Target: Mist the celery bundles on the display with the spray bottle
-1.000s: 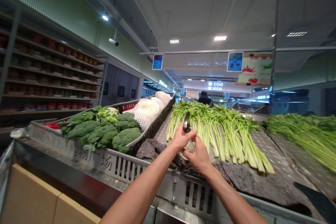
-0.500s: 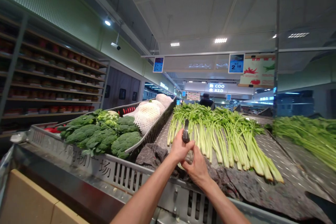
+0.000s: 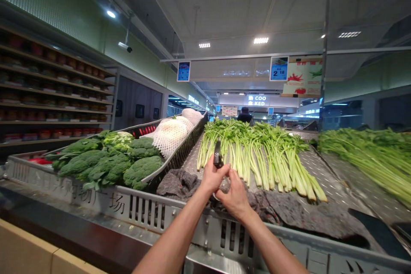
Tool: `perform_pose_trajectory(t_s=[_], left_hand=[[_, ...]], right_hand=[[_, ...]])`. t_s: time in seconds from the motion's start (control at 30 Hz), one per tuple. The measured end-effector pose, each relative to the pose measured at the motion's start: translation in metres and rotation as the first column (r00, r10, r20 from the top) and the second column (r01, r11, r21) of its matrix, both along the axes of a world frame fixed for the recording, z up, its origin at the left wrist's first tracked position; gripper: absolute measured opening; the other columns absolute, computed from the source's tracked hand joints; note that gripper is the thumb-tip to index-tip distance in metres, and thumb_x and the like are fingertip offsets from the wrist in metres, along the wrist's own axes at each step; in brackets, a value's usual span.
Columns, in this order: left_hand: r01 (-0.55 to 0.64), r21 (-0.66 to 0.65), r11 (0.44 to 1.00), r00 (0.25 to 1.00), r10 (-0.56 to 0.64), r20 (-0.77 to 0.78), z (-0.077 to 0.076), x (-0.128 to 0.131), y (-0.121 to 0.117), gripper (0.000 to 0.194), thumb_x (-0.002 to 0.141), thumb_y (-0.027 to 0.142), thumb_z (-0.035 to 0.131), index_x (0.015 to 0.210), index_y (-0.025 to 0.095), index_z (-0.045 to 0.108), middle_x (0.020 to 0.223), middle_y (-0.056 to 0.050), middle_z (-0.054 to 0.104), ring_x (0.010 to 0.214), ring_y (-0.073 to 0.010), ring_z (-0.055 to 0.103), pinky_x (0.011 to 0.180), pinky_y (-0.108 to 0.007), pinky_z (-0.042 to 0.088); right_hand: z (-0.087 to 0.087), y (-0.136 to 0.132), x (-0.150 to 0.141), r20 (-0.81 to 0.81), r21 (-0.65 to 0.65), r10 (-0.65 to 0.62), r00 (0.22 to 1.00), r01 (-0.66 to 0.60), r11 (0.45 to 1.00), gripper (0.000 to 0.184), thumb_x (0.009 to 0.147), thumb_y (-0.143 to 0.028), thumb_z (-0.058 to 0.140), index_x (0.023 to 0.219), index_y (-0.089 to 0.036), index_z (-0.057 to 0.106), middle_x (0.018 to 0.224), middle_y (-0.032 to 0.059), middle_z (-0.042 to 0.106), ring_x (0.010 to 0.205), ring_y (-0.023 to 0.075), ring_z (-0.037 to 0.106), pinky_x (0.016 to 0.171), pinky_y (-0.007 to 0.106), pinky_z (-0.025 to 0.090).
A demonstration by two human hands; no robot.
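My left hand [image 3: 211, 176] is closed on a small object with a black, upright, curved top [image 3: 218, 155]; its exact kind does not show. A clear, rounded part [image 3: 225, 184] is visible between my two hands, and I cannot tell whether it belongs to the same object. Close beside it, my right hand [image 3: 236, 195] has its thumb and fingers pinched together near my left thumb; what they grip is hidden. Just beyond both hands lies a row of celery [image 3: 257, 158], with leaves at the back and pale stalks toward me.
Broccoli [image 3: 109, 162] fills a grey crate [image 3: 144, 209] on the left. Behind it lie pale vegetables in white foam netting [image 3: 171, 135]. Dark grey cloth [image 3: 282, 209] borders the display's front. A mirror [image 3: 362, 107] stands at the right, and price signs [image 3: 278, 69] hang above.
The view has shifted, so the scene sits a little further left and higher. Both hands stay together in nearly the same pose, and the clear rounded part shows more plainly between them.
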State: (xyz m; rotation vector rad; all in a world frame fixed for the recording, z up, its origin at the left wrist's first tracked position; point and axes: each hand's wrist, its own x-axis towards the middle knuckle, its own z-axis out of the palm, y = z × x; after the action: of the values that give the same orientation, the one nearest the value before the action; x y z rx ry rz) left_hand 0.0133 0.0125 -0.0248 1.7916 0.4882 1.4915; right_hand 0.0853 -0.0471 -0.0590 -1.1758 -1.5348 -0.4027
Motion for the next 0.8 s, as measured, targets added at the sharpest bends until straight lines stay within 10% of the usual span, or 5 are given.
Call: perform_pose_trajectory(t_s=[0.5,0.8], left_hand=[[-0.057,0.179,0.982,0.987,0.082,-0.135,0.031,0.049,0.0,0.02,0.061,0.029,0.059,0.074,0.018,0.048,0.063,0.004,0.045,0.059,-0.0094,0.041,0.054,-0.021,0.032],[0.035,0.135,0.99,0.987,-0.013,-0.161,0.013,0.106,0.019,0.018,0.06,0.027,0.059,0.07,0.018,0.047,0.061,0.005,0.044,0.056,-0.0089,0.04,0.053,-0.021,0.033]], right_hand=[[0.014,0.007,0.056,-0.022,-0.008,-0.063,0.998,0.062,0.998,0.043,0.063,-0.026,0.054,0.103,-0.015,0.044,0.093,0.0065,0.053,0.087,0.0192,0.051,0.078,0.035,0.043],[0.001,0.016,0.098,-0.13,-0.091,-0.129,0.983,0.117,0.989,0.045,0.065,-0.028,0.053,0.106,-0.015,0.042,0.097,0.0072,0.052,0.092,0.0198,0.05,0.083,0.037,0.041]])
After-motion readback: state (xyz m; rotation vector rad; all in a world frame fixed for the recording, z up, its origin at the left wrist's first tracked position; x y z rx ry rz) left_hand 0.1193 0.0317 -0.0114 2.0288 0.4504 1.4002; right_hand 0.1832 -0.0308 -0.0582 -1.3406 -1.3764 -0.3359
